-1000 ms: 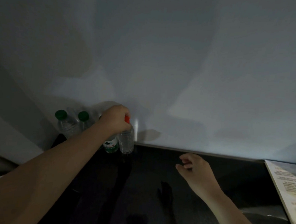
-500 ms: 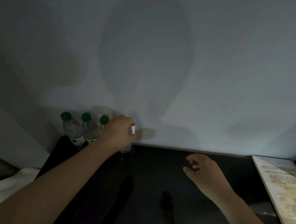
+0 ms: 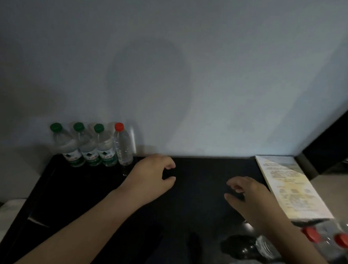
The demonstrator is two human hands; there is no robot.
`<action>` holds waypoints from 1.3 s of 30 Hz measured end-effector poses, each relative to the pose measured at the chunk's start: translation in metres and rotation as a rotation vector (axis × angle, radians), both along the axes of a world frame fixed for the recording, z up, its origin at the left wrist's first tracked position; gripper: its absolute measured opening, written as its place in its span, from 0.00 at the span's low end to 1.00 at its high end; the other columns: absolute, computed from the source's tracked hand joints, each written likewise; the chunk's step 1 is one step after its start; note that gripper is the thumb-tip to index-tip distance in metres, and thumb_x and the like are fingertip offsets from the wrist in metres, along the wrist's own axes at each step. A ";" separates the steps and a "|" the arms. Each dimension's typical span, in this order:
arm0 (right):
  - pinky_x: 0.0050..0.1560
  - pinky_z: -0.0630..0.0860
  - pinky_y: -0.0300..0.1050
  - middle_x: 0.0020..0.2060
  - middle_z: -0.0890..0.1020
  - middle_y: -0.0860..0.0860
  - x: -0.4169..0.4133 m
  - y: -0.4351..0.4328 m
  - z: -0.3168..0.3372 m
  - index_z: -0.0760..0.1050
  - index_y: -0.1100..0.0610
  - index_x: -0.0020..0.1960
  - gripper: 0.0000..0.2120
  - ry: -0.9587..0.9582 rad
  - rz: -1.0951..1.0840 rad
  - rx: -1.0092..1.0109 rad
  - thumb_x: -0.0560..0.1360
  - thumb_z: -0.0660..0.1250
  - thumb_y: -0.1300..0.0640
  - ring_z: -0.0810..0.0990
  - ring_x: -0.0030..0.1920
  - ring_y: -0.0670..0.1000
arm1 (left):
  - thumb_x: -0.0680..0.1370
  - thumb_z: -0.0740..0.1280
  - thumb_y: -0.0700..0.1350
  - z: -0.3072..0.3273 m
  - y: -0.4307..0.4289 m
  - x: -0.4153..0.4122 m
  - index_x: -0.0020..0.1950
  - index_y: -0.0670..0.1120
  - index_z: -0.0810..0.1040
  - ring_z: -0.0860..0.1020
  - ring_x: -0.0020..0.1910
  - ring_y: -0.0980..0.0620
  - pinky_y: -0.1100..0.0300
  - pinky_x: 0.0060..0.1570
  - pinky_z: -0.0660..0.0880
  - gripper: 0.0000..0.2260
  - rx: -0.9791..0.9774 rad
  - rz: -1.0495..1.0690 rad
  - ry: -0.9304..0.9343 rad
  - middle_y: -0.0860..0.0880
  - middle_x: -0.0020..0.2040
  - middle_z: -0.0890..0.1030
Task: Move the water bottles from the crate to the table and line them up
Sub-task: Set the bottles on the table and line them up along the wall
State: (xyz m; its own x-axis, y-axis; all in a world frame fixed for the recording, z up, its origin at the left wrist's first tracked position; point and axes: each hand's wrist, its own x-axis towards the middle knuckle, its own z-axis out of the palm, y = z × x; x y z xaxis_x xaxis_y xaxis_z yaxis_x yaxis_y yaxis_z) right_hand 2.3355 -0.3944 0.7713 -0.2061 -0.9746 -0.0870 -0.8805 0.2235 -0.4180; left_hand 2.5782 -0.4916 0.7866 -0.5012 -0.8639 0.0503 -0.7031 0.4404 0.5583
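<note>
Your left hand [image 3: 150, 175] and right hand [image 3: 246, 193]: both empty, fingers loosely curled. Four bottles [image 3: 91, 145] lined against wall [image 3: 172, 71] on black table [image 3: 197, 173]. Remaining red-capped bottles [image 3: 312, 238] lower right. Risk: careless placement topples red-capped end bottle [image 3: 123, 147].

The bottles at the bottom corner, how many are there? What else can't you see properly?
- Red-capped bottles, head view: blurred, cut off by the frame's edge and partly behind the right hand's arm; no count possible.
- Crate: not clearly visible.
- Booklet: print too small to read.
- Green-capped bottles: labels too blurry to read.
</note>
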 end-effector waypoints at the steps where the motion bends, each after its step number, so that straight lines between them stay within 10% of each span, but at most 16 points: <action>1: 0.49 0.71 0.34 0.49 0.76 0.42 -0.007 0.010 0.001 0.75 0.47 0.59 0.15 0.002 -0.014 -0.002 0.73 0.69 0.50 0.75 0.49 0.41 | 0.74 0.69 0.49 0.001 0.007 -0.008 0.59 0.51 0.77 0.74 0.53 0.60 0.64 0.58 0.72 0.14 0.005 -0.014 0.002 0.56 0.55 0.78; 22: 0.34 0.67 0.31 0.40 0.78 0.42 -0.159 0.183 -0.009 0.74 0.45 0.47 0.09 -0.006 -0.273 0.011 0.71 0.71 0.55 0.76 0.37 0.38 | 0.75 0.68 0.49 -0.032 0.139 -0.176 0.59 0.53 0.77 0.73 0.51 0.62 0.69 0.52 0.71 0.13 0.168 -0.338 -0.027 0.58 0.53 0.76; 39: 0.51 0.80 0.46 0.56 0.79 0.49 -0.211 0.178 -0.048 0.73 0.53 0.61 0.18 -0.120 -0.357 -0.039 0.72 0.70 0.53 0.80 0.49 0.48 | 0.75 0.67 0.51 -0.051 0.146 -0.280 0.67 0.48 0.70 0.75 0.54 0.54 0.59 0.54 0.75 0.22 0.154 -0.401 -0.137 0.50 0.59 0.74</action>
State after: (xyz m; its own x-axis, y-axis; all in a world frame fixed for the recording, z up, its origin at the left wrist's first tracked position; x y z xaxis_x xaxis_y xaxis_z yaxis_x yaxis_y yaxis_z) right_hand 2.1241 -0.2162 0.7238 -0.5239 -0.8465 -0.0953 -0.6947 0.4893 -0.5273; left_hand 2.2978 -0.3458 0.7354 -0.7908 -0.5925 -0.1539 -0.5659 0.6117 0.5527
